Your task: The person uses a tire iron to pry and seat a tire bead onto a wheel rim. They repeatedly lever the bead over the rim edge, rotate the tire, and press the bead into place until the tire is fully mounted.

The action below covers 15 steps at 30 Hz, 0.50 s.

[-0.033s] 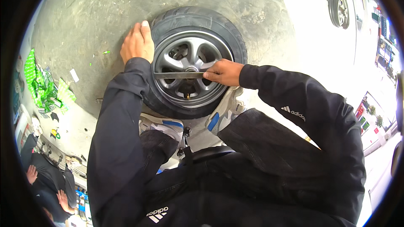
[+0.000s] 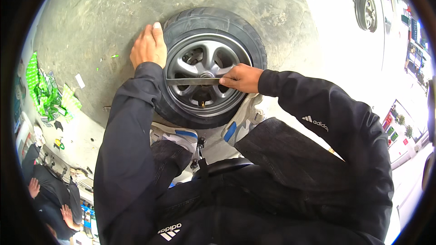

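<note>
Where the wheel (image 2: 209,52) sits: face up, just ahead of the shoes (image 2: 175,135).
Right hand (image 2: 241,78): pinching the flat grey strip (image 2: 193,81) that spans the wheel!
Left hand (image 2: 149,50): at the tyre (image 2: 200,22); fingertips hidden, can't tell if gripping.
Strip: best kept steady and straight, I'd say; right end covered, any markings unreadable.

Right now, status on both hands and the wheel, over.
Left hand at left edge of tire. Right hand gripping flat strip across wheel face. Shoes close to tire's near side.
</note>
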Available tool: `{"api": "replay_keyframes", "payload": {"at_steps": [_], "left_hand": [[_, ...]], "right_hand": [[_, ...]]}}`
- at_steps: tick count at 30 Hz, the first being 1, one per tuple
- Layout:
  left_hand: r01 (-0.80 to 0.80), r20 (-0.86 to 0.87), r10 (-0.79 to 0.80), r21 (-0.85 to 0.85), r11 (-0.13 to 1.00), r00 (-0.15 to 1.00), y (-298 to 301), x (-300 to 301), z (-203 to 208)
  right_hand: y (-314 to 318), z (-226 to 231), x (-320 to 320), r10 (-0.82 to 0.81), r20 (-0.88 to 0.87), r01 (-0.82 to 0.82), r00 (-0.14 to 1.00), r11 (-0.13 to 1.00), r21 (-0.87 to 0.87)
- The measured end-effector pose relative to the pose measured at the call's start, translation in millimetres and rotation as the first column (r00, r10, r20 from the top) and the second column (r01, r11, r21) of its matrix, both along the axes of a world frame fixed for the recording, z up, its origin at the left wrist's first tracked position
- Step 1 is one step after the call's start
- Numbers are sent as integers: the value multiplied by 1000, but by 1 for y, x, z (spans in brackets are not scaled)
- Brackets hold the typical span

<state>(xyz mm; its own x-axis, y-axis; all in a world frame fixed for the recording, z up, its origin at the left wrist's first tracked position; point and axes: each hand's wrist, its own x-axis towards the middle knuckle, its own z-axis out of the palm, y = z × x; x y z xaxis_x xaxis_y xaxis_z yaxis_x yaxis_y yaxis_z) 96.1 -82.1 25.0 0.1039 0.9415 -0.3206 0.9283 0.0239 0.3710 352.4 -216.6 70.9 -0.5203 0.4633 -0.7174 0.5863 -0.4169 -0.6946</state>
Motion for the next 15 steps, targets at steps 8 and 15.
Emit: {"api": "replay_keyframes", "payload": {"at_steps": [8,15], "left_hand": [[4,-2,-4,13,1000,1000,0,5,0],[28,-41,-28,2,1000,999,3,3,9]], "right_hand": [[-9,0,-14,-65,50,60,997,994,96],[12,48,-24,-199,-137,74,971,784,-617]]}}
